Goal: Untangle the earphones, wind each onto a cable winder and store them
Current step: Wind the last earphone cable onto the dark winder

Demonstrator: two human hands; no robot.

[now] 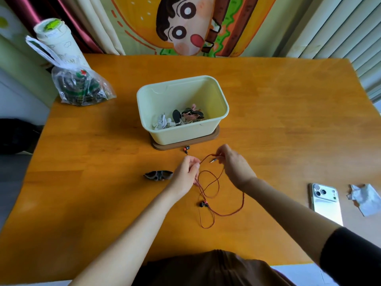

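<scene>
Past the brown garment [212,267], left hand [185,174] and right hand [233,162] pinch red earphone cable [243,201]

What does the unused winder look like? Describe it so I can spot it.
Start at the pale yellow bin mid-table. Nearer the person, just left of the left hand, lies a small dark winder. Unlike those in the bin, it carries no cable.
</scene>
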